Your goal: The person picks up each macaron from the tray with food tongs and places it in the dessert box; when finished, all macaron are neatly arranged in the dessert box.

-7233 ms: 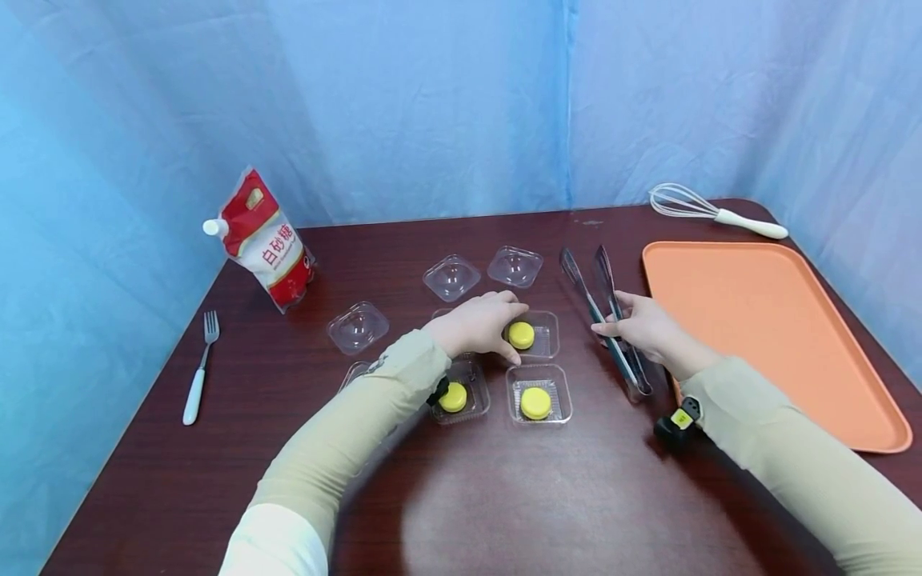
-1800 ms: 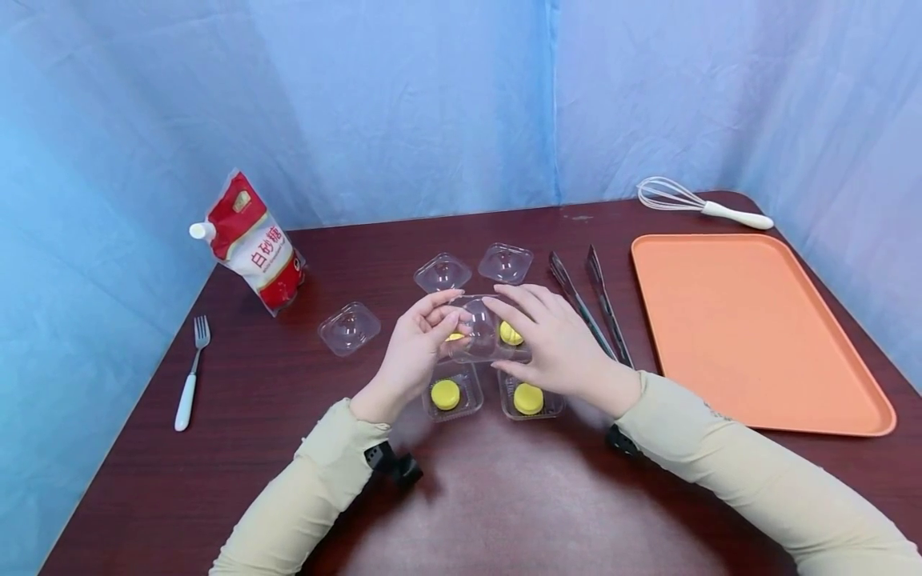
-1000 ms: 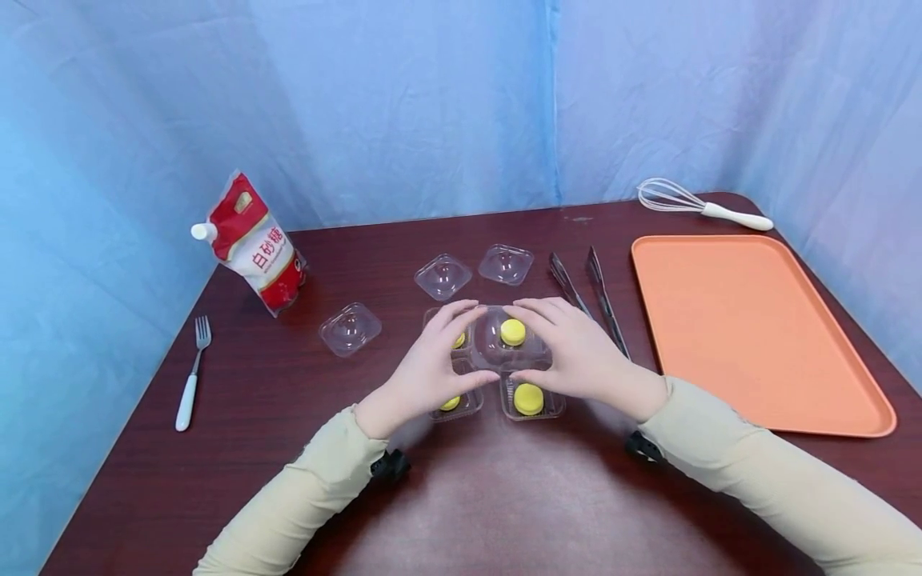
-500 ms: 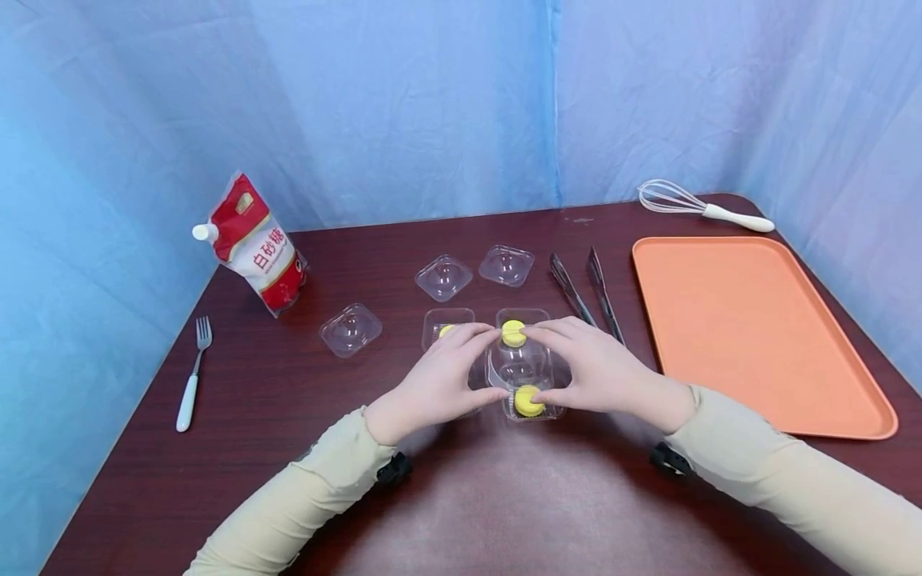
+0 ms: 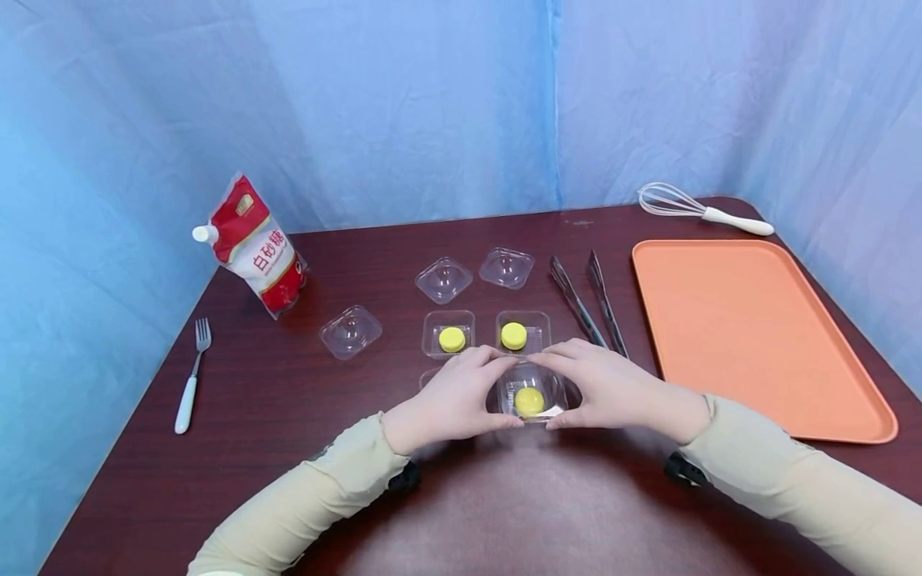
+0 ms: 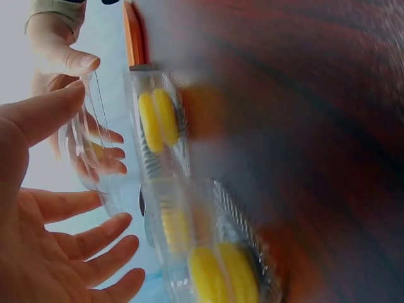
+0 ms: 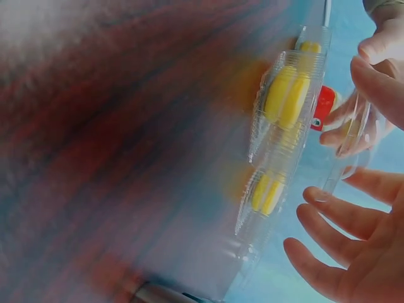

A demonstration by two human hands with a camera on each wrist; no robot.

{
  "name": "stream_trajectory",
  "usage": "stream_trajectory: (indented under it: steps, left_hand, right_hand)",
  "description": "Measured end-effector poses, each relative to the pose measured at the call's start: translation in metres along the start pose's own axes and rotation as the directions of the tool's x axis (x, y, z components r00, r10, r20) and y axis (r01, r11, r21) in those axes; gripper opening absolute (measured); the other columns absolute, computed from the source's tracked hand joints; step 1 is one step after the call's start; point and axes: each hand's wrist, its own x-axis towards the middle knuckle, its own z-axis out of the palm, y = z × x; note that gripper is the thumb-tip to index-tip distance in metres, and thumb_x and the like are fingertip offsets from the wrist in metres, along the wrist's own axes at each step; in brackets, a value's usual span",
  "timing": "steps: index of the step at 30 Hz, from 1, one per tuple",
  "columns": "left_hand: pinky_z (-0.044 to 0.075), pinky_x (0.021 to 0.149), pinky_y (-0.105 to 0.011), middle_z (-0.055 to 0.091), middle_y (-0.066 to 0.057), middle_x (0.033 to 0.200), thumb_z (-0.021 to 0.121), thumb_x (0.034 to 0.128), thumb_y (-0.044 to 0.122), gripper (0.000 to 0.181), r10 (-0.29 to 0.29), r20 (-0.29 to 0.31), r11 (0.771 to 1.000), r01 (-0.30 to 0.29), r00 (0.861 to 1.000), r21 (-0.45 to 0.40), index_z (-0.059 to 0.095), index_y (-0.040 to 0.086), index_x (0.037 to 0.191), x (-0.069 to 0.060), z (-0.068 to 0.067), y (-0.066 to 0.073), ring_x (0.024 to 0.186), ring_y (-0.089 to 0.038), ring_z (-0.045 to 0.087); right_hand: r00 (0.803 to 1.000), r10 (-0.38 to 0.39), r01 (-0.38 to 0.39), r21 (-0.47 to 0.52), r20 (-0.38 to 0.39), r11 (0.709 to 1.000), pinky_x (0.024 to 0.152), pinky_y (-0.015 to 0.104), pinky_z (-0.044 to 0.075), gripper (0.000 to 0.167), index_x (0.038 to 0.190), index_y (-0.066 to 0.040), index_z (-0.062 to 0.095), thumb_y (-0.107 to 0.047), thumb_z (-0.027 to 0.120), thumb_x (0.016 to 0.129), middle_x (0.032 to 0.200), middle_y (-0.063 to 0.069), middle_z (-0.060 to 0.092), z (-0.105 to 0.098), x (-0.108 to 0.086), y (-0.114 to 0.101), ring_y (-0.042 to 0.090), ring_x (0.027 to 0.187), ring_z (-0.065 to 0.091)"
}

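My left hand (image 5: 457, 398) and right hand (image 5: 612, 390) hold a clear domed lid (image 5: 543, 373) between thumbs and fingertips, over the front right clear tray with its yellow round piece (image 5: 529, 402). Both wrist views show the lid (image 6: 82, 148) (image 7: 358, 129) raised above the trays, not touching them. Behind it stand two more clear trays (image 5: 468, 317) (image 5: 542, 318), each bearing a yellow piece (image 5: 452, 339) (image 5: 514, 336). My left hand hides most of the front left tray (image 5: 427, 378). Three loose clear lids (image 5: 350, 331) (image 5: 443, 280) (image 5: 507, 268) lie farther back.
Black-tipped tongs (image 5: 605, 304) lie right of the trays, close to my right hand. An orange tray (image 5: 756, 336) and a whisk (image 5: 727, 218) are at the right. A fork (image 5: 190, 392) and a red-and-white bag (image 5: 262, 248) are at the left. Blue cloth (image 5: 432, 104) surrounds the table's back.
Seven seconds ago my right hand held the tongs; they now lie released. Since then both hands have taken the lid and brought it from the back trays forward and right over the front right tray.
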Motion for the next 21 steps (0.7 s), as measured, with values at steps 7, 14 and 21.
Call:
stream_trajectory:
  steps: [7, 14, 21]
  left_hand:
    - [0.046, 0.091, -0.037, 0.058, -0.007, 0.11, 0.077, 0.0732, 0.047, 0.073, -0.012, 0.027, 0.997, 0.01, 1.0, 0.073, 0.055, 0.005, 0.129, 0.0, 0.005, 0.004, 0.1, -0.022, 0.057]
    - [0.047, 0.09, -0.032, 0.059, -0.004, 0.107, 0.077, 0.0729, 0.048, 0.073, -0.045, 0.036, 0.995, 0.041, 0.998, 0.095, 0.055, 0.008, 0.13, 0.002, 0.009, 0.006, 0.096, -0.019, 0.058]
    - [0.047, 0.09, -0.034, 0.058, -0.006, 0.108, 0.078, 0.0718, 0.047, 0.074, -0.045, 0.043, 0.994, 0.04, 0.998, 0.104, 0.055, 0.007, 0.129, 0.003, 0.009, 0.007, 0.096, -0.021, 0.059]
  right_hand:
    - [0.999, 0.001, -0.001, 0.0, 0.032, 1.0, 0.092, 0.044, 0.048, 0.077, 0.131, -0.005, 0.054, -0.04, 0.082, 0.069, 0.121, 0.01, 0.06, 0.003, -0.003, 0.001, 0.026, 0.111, 0.056]
    - [0.999, 0.008, -0.008, 0.011, 0.039, 1.0, 0.092, 0.045, 0.048, 0.077, 0.131, -0.005, 0.053, -0.04, 0.082, 0.069, 0.122, 0.01, 0.059, 0.006, -0.004, 0.002, 0.027, 0.111, 0.057]
    - [1.0, 0.006, -0.006, 0.013, 0.024, 1.0, 0.093, 0.045, 0.048, 0.079, 0.131, -0.004, 0.053, -0.043, 0.082, 0.068, 0.123, 0.01, 0.058, 0.011, -0.003, 0.004, 0.027, 0.112, 0.057]
